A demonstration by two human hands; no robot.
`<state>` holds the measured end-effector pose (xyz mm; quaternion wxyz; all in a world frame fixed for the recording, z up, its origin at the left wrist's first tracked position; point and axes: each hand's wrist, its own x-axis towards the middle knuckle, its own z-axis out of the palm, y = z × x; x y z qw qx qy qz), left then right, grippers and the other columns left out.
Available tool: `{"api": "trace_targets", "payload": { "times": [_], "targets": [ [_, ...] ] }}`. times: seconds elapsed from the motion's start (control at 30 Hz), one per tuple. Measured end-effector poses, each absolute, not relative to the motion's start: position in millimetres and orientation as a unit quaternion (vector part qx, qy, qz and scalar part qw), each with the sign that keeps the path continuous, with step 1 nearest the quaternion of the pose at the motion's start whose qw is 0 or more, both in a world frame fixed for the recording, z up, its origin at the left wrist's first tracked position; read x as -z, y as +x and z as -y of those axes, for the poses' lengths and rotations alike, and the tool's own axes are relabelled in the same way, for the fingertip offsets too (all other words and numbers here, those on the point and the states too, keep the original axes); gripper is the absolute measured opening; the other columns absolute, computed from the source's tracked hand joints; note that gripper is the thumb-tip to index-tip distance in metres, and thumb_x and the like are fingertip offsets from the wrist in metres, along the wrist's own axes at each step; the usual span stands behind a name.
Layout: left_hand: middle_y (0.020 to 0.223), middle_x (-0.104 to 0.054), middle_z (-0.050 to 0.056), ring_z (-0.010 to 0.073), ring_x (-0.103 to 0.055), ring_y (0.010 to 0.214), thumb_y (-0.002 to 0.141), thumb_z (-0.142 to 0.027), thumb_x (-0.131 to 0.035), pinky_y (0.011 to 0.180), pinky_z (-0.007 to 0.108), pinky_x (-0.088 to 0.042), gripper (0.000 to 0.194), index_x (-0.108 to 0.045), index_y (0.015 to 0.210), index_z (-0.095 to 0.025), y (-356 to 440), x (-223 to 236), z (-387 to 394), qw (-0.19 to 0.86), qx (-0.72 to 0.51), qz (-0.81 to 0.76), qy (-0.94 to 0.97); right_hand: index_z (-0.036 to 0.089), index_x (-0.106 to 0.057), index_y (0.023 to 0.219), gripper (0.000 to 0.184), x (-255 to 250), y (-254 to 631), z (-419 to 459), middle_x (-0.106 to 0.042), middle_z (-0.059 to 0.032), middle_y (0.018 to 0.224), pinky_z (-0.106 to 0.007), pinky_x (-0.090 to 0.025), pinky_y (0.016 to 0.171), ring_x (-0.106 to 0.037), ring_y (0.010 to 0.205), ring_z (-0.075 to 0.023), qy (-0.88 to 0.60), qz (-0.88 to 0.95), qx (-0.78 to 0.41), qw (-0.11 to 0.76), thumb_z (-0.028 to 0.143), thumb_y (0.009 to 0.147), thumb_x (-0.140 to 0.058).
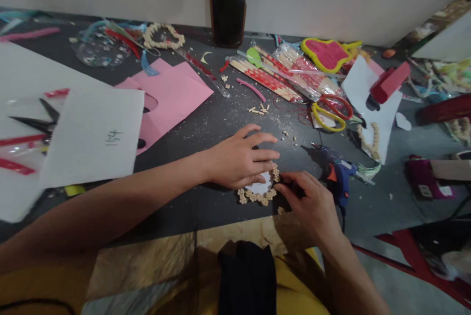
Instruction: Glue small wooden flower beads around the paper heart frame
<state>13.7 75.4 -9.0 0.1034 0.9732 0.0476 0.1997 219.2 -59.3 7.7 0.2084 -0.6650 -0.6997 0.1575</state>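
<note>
A small white paper piece (260, 185) lies on the dark table, edged by a curved border of tiny pale flower-shaped pieces (257, 198). My left hand (243, 158) rests flat over its upper left part, fingers spread, hiding some of it. At the right edge of the border, my right hand (307, 195) is closed in a pinch; a dark bit shows at its fingertips, too small to name. One loose flower piece (281, 210) lies just below that hand. To its right is a blue glue gun (343, 182), nozzle pointing up and left.
Scissors (332, 115) with red and yellow handles lie beyond the glue gun, near bundled wooden sticks (263, 79). Short stick bits (259, 109) are scattered ahead of my hands. Pink paper (176, 89) and a white sheet (95, 133) lie left. A phone (228, 6) leans on the wall.
</note>
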Motion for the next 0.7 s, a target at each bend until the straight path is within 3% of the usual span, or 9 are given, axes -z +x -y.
{"api": "trace_targets", "payload": {
  "times": [0.33,0.47,0.7],
  "targets": [
    [0.133,-0.062,0.004,0.0327,-0.044,0.128,0.098,-0.039,-0.046,0.107,0.056,-0.028,0.030,-0.067,0.110,-0.022,14,10,-76,0.097,-0.213,-0.043,0.971,0.023,-0.063,0.100,0.012,-25,247,102,-0.069,-0.0029,0.091,-0.029,-0.051,0.076,-0.066,0.083,-0.0160,-0.671,0.710,-0.040,0.211,0.026,0.092,-0.055],
    [0.132,-0.063,0.005,0.0322,-0.044,0.128,0.097,-0.039,-0.047,0.107,0.055,-0.027,0.029,-0.067,0.109,-0.021,15,11,-76,0.092,-0.218,-0.041,0.971,0.018,-0.063,0.098,0.035,-21,271,122,-0.065,-0.0101,0.090,-0.037,-0.051,0.072,-0.063,0.081,-0.0235,-0.779,0.603,0.031,0.172,0.049,0.088,-0.052],
    [0.131,-0.063,0.004,0.0320,-0.045,0.128,0.098,-0.039,-0.047,0.107,0.055,-0.027,0.029,-0.067,0.109,-0.021,15,11,-75,0.091,-0.221,-0.042,0.970,0.016,-0.064,0.106,0.064,-24,291,82,-0.070,-0.0149,0.090,-0.041,-0.049,0.070,-0.065,0.082,-0.0306,-0.887,0.453,-0.047,0.080,0.069,0.074,-0.051]
  ]
}}
